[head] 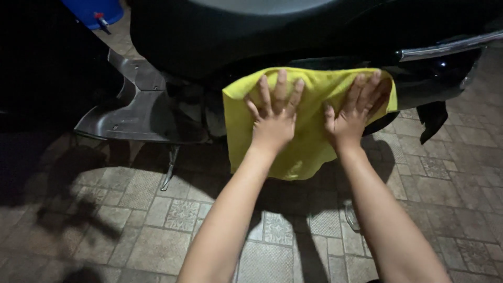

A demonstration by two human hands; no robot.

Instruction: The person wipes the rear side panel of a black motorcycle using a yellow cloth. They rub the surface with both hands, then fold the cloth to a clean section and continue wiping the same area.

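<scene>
Both hands lie flat and open on a yellow cloth that is spread against the dark side panel of a black scooter. The left hand has its fingers fanned apart and pointing up, palm pressed on the middle of the cloth; the right hand sits just beside it, fingers together and angled toward the cloth's upper right corner, where the fabric wraps over the curve of the panel. Neither hand grips the cloth; each only presses it. The cloth's top edge runs along the seam beneath the seat, its left edge hangs straight down clear of the bodywork, and its lower corner droops free below the panel, above the floor. To the right of the cloth a chrome grab rail juts out along the tail, close to the right hand's fingertips, and a black mudflap hangs under it. To the left, well apart from the hands, the grey footboard ends in a sharp angled lip, with the side stand reaching down to the paving. The tiled floor below the forearms is open, crossed by shadows. A blue container shows at the top left corner, far from the hands.
</scene>
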